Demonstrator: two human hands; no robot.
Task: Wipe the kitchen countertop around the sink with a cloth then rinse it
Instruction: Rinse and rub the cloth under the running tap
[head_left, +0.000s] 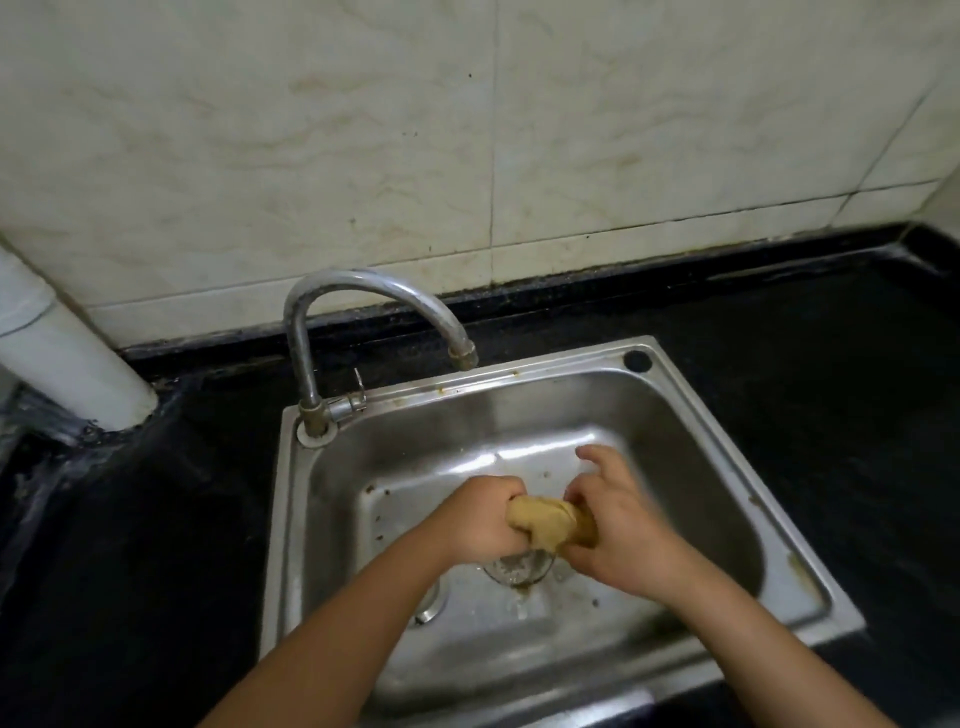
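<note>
Over the sink, the left hand gripped a bunched yellow cloth; the right hand, blurred, apparently gripped its other end, fingers curled.

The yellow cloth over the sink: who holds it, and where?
Both hands grip the bunched cloth: left hand on its left end, right hand on its right end.

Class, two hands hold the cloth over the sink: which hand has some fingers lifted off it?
The right hand: its upper fingers spread clear of the cloth. The left hand wraps it fully.
</note>
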